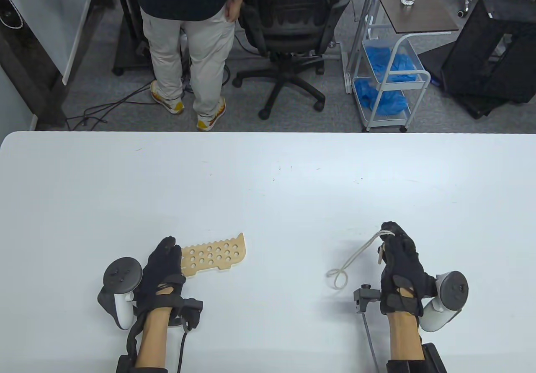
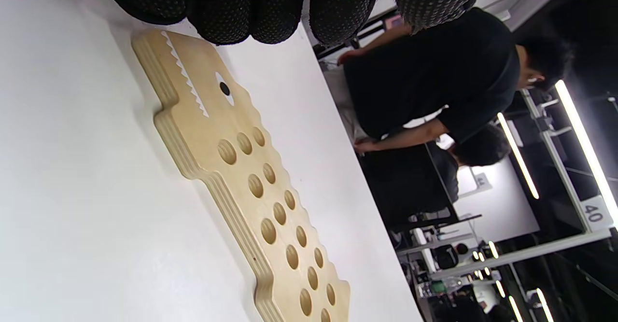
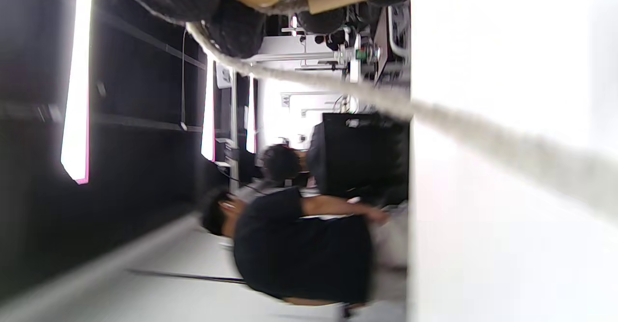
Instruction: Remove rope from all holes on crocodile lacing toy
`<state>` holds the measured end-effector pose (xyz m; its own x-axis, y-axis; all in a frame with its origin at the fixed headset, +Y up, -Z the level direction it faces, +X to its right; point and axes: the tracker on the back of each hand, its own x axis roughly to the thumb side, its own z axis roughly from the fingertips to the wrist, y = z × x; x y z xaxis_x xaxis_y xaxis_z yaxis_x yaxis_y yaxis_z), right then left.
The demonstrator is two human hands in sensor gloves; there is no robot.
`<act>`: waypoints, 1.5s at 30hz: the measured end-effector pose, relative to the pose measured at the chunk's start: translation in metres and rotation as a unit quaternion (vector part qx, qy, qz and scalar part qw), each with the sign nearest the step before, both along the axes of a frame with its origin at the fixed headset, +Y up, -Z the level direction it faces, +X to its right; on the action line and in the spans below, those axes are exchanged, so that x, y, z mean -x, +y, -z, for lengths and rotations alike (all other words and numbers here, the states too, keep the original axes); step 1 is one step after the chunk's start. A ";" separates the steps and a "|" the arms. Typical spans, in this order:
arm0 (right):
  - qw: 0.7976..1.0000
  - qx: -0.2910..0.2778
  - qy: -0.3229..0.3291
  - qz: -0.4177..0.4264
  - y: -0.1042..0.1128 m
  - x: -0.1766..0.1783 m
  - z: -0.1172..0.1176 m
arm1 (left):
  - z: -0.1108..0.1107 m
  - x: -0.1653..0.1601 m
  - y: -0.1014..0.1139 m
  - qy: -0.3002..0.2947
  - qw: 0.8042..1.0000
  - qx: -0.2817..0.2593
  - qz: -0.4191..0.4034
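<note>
1. Table view sits high above, looking down over the white table (image 1: 268, 172) and the floor beyond.
2. Left wrist view is tipped sideways, skimming close over the crocodile board (image 2: 241, 187).
3. Right wrist view's sideways too, rope (image 3: 434, 119) right up close.
4. Both wrist views catch the same standing person (image 1: 188, 33).

crocodile toy (image 1: 215, 256) head hidden under left hand (image 1: 161, 278), rope (image 3: 507, 143) blurred near right wrist camera

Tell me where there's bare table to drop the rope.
Bare table lies between the crocodile and the rope held by the right hand, and across the far half. It is crowded only by the left hand at the crocodile's head.
</note>
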<state>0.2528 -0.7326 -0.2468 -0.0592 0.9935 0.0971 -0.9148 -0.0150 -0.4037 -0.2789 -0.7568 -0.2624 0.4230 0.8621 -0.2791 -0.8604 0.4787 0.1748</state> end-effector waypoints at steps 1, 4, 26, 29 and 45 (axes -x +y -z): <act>0.998 0.017 -0.010 -0.057 0.004 0.003 0.000 | 0.000 -0.003 0.002 -0.007 1.000 -0.005 0.005; 0.974 0.060 -0.029 -0.217 0.009 0.013 0.001 | 0.000 -0.011 0.006 -0.025 0.999 -0.016 0.017; 0.809 0.215 0.058 -0.544 -0.020 0.054 0.023 | 0.000 -0.042 0.010 -0.090 0.994 -0.031 0.056; 0.831 0.216 0.067 -0.508 -0.023 0.051 0.023 | 0.000 -0.043 0.011 -0.092 0.994 -0.033 0.059; 0.865 0.052 0.013 -0.500 0.022 0.078 0.000 | -0.016 -0.089 0.051 -0.165 0.935 -0.128 0.285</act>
<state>0.1747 -0.7106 -0.2470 -0.8921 0.4511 0.0252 -0.4330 -0.8377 -0.3328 -0.1899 -0.7058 -0.2462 0.8615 0.4901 0.1328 -0.5046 0.8554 0.1170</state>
